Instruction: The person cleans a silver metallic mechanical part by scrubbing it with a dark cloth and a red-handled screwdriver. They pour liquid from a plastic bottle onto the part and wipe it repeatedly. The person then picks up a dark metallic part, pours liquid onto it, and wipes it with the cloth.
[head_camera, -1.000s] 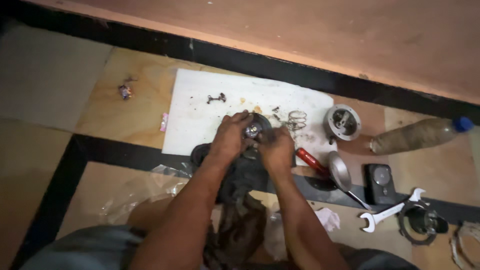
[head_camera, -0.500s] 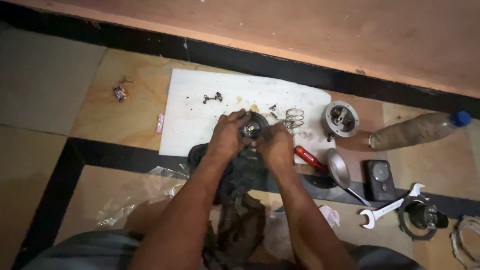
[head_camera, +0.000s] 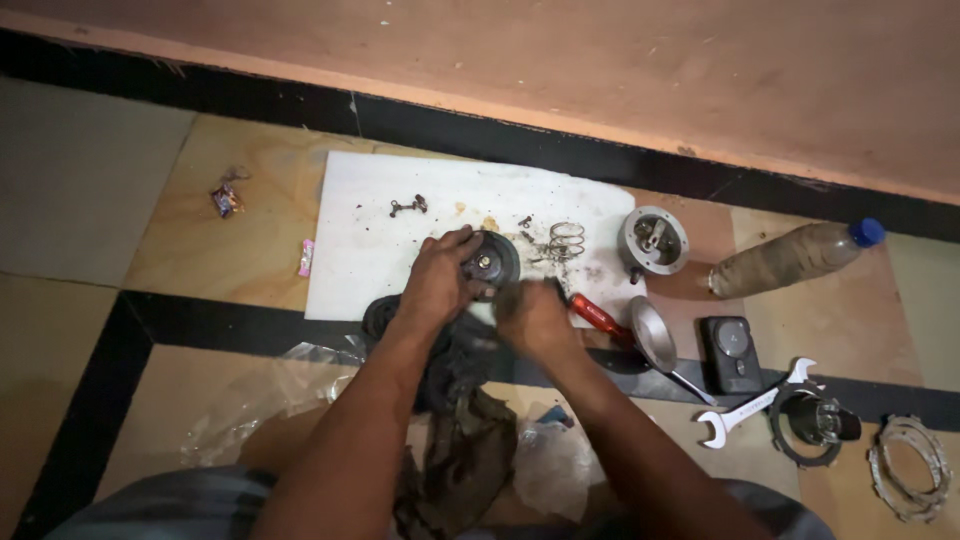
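head view: left hand (head_camera: 438, 280) grips the round dark metal part (head_camera: 488, 262) near the white sheet's (head_camera: 360, 250) front edge. right hand (head_camera: 535, 318) blurred, grip unclear. step looks like cleaning; next needs steady hold.

We see both forearms reaching forward, converging at centre. Left hand (head_camera: 437, 283) curled, fingers closed in a grip, thumb up top. Right hand (head_camera: 532, 318) blurred, knuckles up, just beside the left; its grip unclear.
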